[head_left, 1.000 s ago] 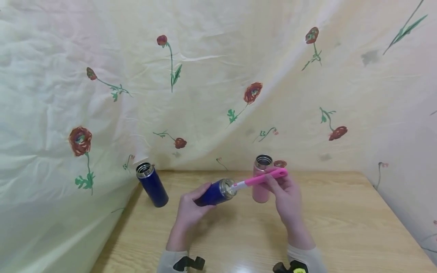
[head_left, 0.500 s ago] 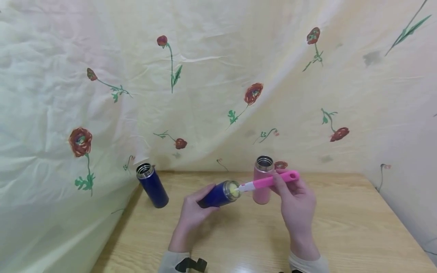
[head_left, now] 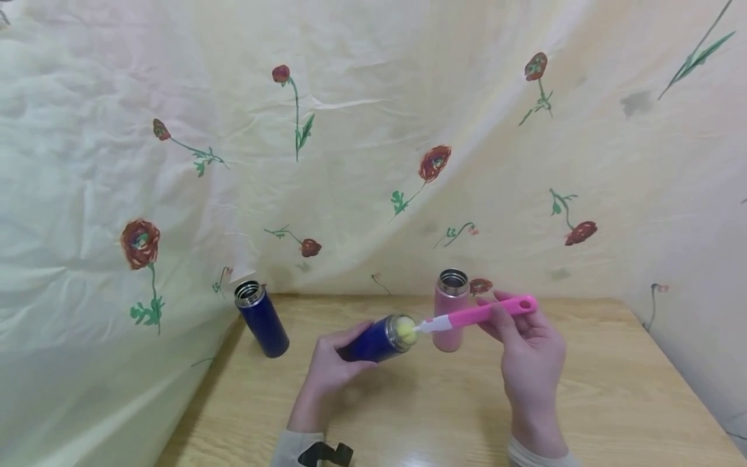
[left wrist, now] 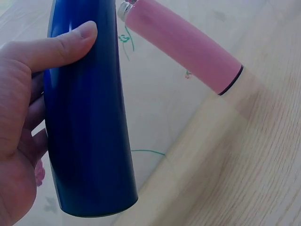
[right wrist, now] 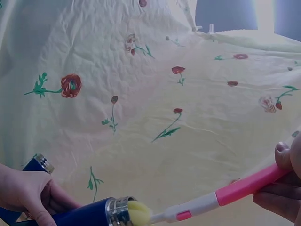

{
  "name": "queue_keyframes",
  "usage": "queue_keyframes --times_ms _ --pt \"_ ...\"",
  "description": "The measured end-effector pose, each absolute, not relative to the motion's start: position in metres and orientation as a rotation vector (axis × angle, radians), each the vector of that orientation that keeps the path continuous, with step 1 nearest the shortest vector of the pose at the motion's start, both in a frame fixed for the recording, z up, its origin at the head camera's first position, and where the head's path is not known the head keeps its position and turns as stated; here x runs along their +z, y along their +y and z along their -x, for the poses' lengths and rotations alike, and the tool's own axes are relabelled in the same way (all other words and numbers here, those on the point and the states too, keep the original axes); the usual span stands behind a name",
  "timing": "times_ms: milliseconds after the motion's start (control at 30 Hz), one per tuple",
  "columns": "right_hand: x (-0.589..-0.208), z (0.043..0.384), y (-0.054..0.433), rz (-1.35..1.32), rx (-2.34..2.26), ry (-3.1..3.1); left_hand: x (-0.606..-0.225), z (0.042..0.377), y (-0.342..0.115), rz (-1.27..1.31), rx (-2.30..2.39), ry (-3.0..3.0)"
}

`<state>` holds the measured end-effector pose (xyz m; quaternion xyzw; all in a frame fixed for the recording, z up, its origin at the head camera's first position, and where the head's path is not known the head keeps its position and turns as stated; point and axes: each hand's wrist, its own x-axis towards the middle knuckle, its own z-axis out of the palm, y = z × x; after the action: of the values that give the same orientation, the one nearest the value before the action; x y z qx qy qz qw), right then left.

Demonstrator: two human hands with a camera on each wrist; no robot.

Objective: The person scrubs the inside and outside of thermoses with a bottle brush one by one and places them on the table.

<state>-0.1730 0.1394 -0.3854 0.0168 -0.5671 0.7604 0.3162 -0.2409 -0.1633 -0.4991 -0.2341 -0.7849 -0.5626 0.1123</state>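
A dark blue thermos flask is gripped by my left hand, tilted with its steel mouth facing right. In the left wrist view the thumb lies across its side and the fingers go behind. My right hand pinches the pink handle of a bottle brush by its far end. The yellow sponge head of the brush bulges out of the flask's mouth, the rest of it hidden inside. A white neck joins the sponge to the handle.
A pink flask stands lidless behind the brush, its mouth upward. Another lidless blue flask stands at the left near the table edge. Flowered cloth hangs behind and along the sides of the wooden table.
My right hand has moved to the right, drawing the brush outward. The yellow sponge now shows at the mouth. My left hand and its flask have shifted slightly right.
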Motion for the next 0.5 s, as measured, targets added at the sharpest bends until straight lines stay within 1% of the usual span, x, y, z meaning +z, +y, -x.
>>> queue_keyframes --times_ms 100,300,500 --pt "-0.386 0.170 0.142 -0.063 2.020 -1.456 -0.501 0.240 -0.165 0.714 -1.640 -2.303" --pt "-0.385 0.168 0.146 -0.132 2.015 -1.429 -0.499 0.240 -0.165 0.668 -1.669 -2.336" --pt "-0.381 0.164 0.150 -0.064 2.028 -1.470 -0.496 0.239 -0.166 0.684 -1.674 -2.349"
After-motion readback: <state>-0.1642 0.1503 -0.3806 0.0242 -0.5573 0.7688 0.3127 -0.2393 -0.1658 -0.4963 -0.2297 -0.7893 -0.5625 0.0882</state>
